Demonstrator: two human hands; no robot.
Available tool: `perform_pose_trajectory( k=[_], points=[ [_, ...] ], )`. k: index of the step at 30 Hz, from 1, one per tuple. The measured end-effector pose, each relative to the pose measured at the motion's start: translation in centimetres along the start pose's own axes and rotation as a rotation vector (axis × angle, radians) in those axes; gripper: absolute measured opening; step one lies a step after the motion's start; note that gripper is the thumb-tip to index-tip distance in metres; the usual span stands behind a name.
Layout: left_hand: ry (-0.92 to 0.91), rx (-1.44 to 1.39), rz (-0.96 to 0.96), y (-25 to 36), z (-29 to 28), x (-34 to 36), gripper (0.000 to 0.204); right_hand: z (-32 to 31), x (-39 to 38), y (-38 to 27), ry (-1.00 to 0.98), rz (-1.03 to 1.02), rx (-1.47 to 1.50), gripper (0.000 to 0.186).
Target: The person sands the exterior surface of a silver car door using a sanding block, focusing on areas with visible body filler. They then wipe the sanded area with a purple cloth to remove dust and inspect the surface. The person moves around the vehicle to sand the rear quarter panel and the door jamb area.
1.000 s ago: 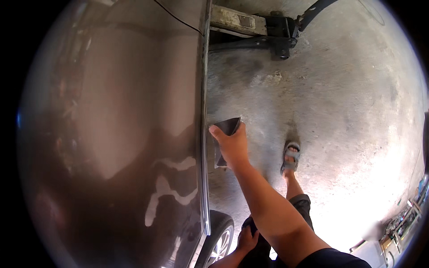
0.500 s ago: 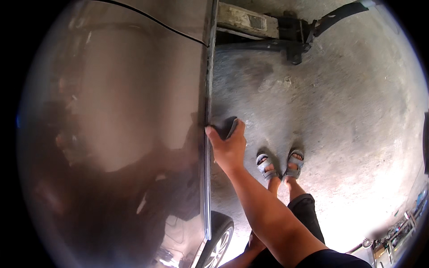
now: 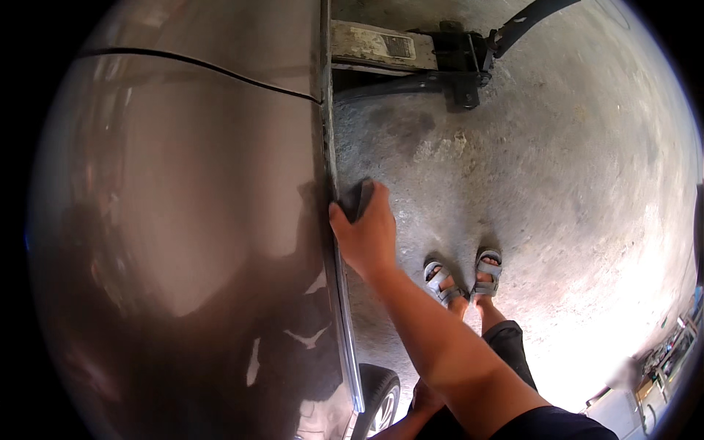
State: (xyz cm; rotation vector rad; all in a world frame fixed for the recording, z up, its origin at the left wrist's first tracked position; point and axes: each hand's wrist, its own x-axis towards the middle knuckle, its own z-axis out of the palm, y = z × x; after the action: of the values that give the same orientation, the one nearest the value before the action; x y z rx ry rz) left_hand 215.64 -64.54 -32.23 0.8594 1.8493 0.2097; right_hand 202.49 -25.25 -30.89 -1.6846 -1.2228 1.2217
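Note:
My right hand (image 3: 370,231) is closed around a dark grey, flat-sided pad or block (image 3: 356,199), held between the thumb and the fingers. The thumb rests at the edge of a glossy brown car panel (image 3: 213,183), and the pad sits beside that edge; whether it presses on the panel's hidden side I cannot tell. Low in the picture, my left hand (image 3: 427,400) shows only in part beside my leg, its fingers hidden behind my right forearm.
A long lift arm (image 3: 381,45) with a black end bracket (image 3: 462,77) reaches out from beneath the car at the far side. A car wheel (image 3: 381,400) is at the near left. My sandalled feet (image 3: 462,279) stand on the concrete floor (image 3: 587,169). Clutter lies lower right.
My right hand, with the dark pad, has moved farther along the panel edge, closer to the panel seam. The view has shifted, bringing more of the far panel into sight.

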Motion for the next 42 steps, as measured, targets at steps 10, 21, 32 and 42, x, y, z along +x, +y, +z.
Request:
perform_pose_trajectory(
  k=[10,21,32,42],
  points=[
    [-0.089,0.069,0.04,-1.2,-0.8,0.3,0.04,0.1,1.5,-0.5,-0.092,0.107,0.134,0.063],
    [-0.006,0.116,0.214,-0.2,-1.7,1.3,0.034,-0.8,3.3,-2.6,-0.069,0.1,0.128,0.063],
    [-0.041,0.105,0.041,2.9,-2.7,2.0,0.031,-0.8,1.2,-1.2,-0.138,0.095,0.068,0.067],
    [0.0,0.001,-0.001,0.4,-0.2,1.1,0.034,-0.1,2.6,-0.1,-0.169,0.137,0.038,0.068]
  ],
)
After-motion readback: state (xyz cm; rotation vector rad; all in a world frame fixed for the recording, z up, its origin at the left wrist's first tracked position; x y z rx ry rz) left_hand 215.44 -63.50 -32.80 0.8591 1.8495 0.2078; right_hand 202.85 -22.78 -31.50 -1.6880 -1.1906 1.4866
